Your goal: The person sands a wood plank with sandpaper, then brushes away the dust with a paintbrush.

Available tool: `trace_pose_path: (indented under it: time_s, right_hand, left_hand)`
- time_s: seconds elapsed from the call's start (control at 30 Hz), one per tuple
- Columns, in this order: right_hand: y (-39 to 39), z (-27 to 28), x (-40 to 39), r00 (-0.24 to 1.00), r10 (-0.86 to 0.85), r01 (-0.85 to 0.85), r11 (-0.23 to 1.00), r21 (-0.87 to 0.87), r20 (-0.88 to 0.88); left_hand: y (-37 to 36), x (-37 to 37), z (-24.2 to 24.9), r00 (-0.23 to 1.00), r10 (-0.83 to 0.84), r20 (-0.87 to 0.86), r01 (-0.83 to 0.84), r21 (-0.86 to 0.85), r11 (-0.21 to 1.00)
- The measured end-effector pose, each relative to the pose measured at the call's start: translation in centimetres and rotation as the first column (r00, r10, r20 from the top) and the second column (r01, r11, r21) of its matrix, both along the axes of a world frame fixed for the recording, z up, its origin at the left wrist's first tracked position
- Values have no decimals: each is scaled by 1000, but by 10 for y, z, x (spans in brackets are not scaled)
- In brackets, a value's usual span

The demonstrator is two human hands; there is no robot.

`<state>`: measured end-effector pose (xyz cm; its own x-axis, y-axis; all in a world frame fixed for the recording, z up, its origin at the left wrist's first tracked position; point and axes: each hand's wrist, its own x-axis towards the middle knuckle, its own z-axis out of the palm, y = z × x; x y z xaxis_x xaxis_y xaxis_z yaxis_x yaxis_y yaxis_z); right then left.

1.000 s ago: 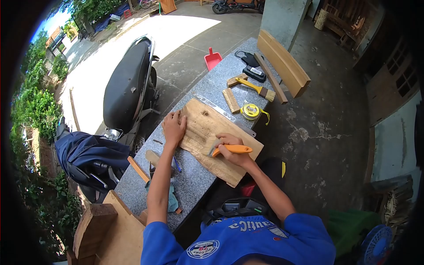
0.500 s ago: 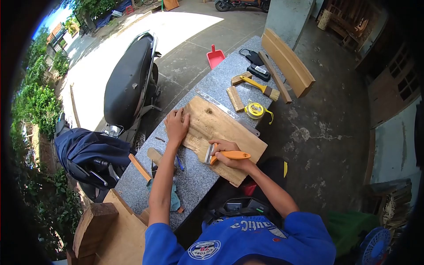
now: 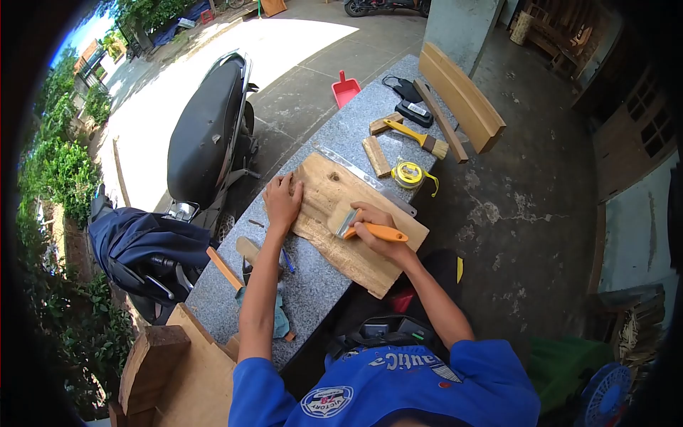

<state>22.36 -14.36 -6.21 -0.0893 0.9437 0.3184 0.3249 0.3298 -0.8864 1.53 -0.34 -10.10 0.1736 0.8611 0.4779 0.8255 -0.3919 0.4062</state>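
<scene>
A rough wooden board point(image 3: 370, 249) lies on the granite-topped table, its near corner jutting past the edge. My left hand point(image 3: 283, 203) rests on the board's left end, fingers spread and pressing down. Over the middle of the wood, my right hand point(image 3: 377, 226) is closed around an orange-handled brush point(image 3: 390, 234). Its flat metal band faces left; the bristles are hard to make out against the wood. Along the board's far side runs a metal ruler point(image 3: 363, 178). A yellow tape measure point(image 3: 408, 174) sits just beyond it.
Small wood blocks point(image 3: 376, 156), a yellow-handled brush point(image 3: 416, 138) and a black case point(image 3: 415, 114) lie farther back. A long wooden plank point(image 3: 462, 99) is at the table's right edge. A blue pen point(image 3: 288, 260) and cloth point(image 3: 279, 317) lie left. A motorbike point(image 3: 206, 135) stands beyond.
My right hand has moved the brush slightly up and to the right across the board. My left hand stays at the board's left end. The view has shifted a little.
</scene>
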Motion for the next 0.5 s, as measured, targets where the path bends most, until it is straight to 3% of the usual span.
trace_pose_path:
  time_s: [0.07,0.13,0.2,0.27,0.3,0.33,0.37,0.43,0.5]
  right_hand:
    - [-8,4,0,955,292,-290,956,-52,43]
    - [-1,-1,2,999,-32,31,999,-16,-37]
    - [9,-3,3,941,-332,336,938,83,-58]
    - [-1,-7,-6,997,-58,60,998,31,-45]
    - [-6,-7,-9,996,77,-76,997,6,-46]
    - [-10,-4,-6,949,315,-313,942,-123,-6]
    - [-12,-3,-6,953,301,-303,944,-134,-36]
    - [-7,2,-7,991,-53,42,995,-87,-126]
    - [2,-17,-14,961,-216,210,976,-57,-170]
  left_hand:
    - [0,-2,1,1000,3,-2,-3,9,1000]
    - [-1,0,-1,1000,-2,-6,2,14,1000]
    - [1,-1,-4,1000,2,-4,-2,22,1000]
    - [1,0,-4,1000,7,1,-7,22,1000]
    - [1,-1,-3,1000,3,-1,-3,26,1000]
    - [1,-1,-2,1000,2,-5,-2,33,999]
    - [0,-1,-2,1000,0,3,0,10,1000]
    - [0,-1,0,1000,-6,21,7,-36,999]
    - [0,-1,-2,1000,-4,14,5,-19,1000]
